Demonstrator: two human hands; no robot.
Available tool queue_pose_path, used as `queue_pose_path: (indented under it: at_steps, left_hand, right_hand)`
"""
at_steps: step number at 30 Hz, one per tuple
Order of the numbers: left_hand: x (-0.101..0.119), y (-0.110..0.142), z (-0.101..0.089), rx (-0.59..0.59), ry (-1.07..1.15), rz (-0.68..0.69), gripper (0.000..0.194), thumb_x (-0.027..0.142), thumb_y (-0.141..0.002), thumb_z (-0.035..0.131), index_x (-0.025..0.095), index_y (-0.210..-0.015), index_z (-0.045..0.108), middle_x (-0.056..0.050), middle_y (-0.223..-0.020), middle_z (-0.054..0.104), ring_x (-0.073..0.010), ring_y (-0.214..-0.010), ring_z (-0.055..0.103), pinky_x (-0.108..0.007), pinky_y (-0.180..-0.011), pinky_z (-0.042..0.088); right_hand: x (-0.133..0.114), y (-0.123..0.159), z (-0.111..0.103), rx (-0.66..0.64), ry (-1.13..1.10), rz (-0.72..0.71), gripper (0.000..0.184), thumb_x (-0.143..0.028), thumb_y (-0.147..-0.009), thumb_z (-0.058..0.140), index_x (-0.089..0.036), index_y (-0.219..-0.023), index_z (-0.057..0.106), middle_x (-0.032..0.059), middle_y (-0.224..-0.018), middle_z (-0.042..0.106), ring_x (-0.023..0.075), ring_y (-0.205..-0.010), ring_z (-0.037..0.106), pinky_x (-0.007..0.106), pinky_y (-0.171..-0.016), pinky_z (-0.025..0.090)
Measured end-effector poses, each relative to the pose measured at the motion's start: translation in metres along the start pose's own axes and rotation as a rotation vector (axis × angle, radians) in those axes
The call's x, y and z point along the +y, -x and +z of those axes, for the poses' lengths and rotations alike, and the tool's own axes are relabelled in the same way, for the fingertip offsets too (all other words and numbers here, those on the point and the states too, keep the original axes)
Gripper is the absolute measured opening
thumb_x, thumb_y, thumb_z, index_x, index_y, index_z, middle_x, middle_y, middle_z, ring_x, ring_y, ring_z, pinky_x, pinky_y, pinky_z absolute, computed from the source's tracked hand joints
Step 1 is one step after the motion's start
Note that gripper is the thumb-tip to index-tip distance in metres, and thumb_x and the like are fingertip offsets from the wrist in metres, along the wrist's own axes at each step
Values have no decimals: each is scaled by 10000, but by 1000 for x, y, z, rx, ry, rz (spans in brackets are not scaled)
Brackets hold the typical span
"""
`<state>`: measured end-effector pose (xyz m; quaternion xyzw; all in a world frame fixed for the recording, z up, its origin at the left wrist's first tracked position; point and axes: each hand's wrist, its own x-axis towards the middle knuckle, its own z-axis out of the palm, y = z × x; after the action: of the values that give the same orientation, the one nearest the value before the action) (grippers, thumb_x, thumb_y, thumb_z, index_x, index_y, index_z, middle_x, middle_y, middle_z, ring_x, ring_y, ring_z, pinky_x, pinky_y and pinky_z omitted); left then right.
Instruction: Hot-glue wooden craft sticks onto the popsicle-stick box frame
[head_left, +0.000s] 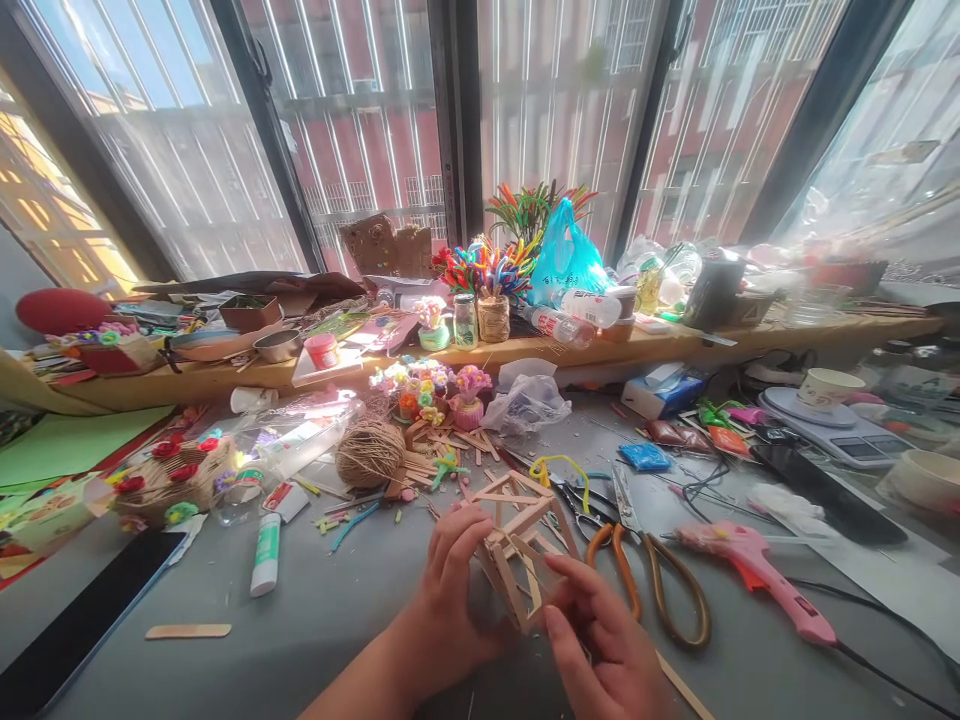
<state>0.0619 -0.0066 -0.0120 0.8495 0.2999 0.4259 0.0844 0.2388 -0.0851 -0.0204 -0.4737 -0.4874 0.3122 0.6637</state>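
Observation:
A frame built of wooden craft sticks (517, 535) is held up just above the grey table (315, 610) near its front edge. My left hand (450, 590) grips its left side, fingers curled round the sticks. My right hand (600, 640) closes on its lower right corner from below. A single loose craft stick (187, 631) lies to the far left on the table. Orange-handled scissors (652, 585) lie just right of my hands, and a pink glue gun (757, 575) with a black cord rests further right.
A ball of twine (370, 452), a pile of craft sticks (442, 440), a glue stick (265, 552) and a dark tablet (82, 620) lie on the left half. A kitchen scale (840, 430) stands at right. The wooden sill (675, 345) is crowded with craft supplies.

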Motion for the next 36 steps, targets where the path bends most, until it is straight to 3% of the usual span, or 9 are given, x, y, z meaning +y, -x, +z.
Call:
queue_pose_path:
  at_steps: [5, 9, 15, 19, 24, 27, 31, 34, 36]
  left_hand:
    - [-3, 1, 5, 89, -111, 120, 893, 234, -784, 809, 256, -1553, 357, -145, -1333, 653, -348, -1306, 646, -596, -1250, 412]
    - [-3, 4, 4, 71, -139, 146, 880, 227, -793, 804, 279, -1556, 369, -126, -1293, 684, -342, -1312, 645, -582, -1263, 388]
    - [-2, 4, 1, 5, -166, 154, 815, 116, -802, 758, 311, -1534, 455, -158, -1619, 479, -395, -1573, 392, -649, -1277, 351]
    - [0, 2, 0, -113, -105, 115, 970, 43, -710, 801, 358, -1562, 458, -157, -1722, 355, -474, -1626, 269, -700, -1219, 409]
    - [2, 1, -8, -220, 38, 87, 1134, 316, -629, 999, 433, -1601, 426, -160, -1739, 328, -549, -1616, 229, -771, -1205, 366]
    - [-2, 3, -9, -163, 137, 4, 1066, 525, -734, 954, 412, -1626, 383, -172, -1756, 281, -515, -1640, 184, -762, -1246, 301]
    - [-13, 4, -4, -76, 336, -229, 860, 691, -963, 644, 335, -1665, 296, -186, -1703, 379, -419, -1594, 366, -673, -1262, 360]
    - [-18, -7, -4, -36, 448, -371, 508, 554, -1096, 455, 337, -1555, 483, -127, -1577, 560, -335, -1450, 560, -563, -1191, 491]
    - [-17, -23, -13, -55, 452, -372, 378, 453, -1108, 449, 331, -1417, 629, -101, -1479, 646, -313, -1408, 594, -529, -1179, 506]
  right_hand:
    - [-14, -9, 1, -149, -10, 139, 422, -516, -993, 706, -229, -1302, 716, -16, -755, 620, 163, -640, 630, 228, -580, 550]
    - [-32, -19, -9, -154, 104, 63, 278, -467, -1026, 650, -232, -1049, 797, 61, -873, 754, 220, -802, 723, 258, -715, 594]
    - [-42, -35, -26, -35, 205, 62, 255, -483, -987, 706, -245, -947, 786, 37, -842, 756, 202, -732, 705, 230, -636, 581]
    - [-34, -38, -30, -19, 158, 134, 309, -531, -977, 708, -233, -922, 766, 22, -794, 745, 201, -707, 719, 241, -656, 615]
    - [-23, -35, -35, 30, 32, 198, 341, -562, -964, 720, -224, -922, 741, 20, -719, 721, 211, -666, 705, 262, -598, 615]
    - [-19, -30, -36, 25, 41, 210, 324, -546, -970, 719, -225, -942, 760, 19, -723, 724, 206, -657, 701, 249, -579, 605]
    - [-22, -21, -31, -43, 154, -69, 255, -477, -1011, 681, -268, -1033, 825, 53, -896, 790, 232, -801, 757, 285, -708, 625]
    - [-27, -22, -39, -222, 309, -441, 262, -434, -1056, 607, -315, -1107, 835, 69, -900, 781, 250, -800, 720, 369, -736, 596]
    - [-27, -30, -60, -218, 476, -532, 234, -353, -1041, 616, -318, -1165, 811, 83, -941, 781, 282, -862, 718, 430, -791, 587]
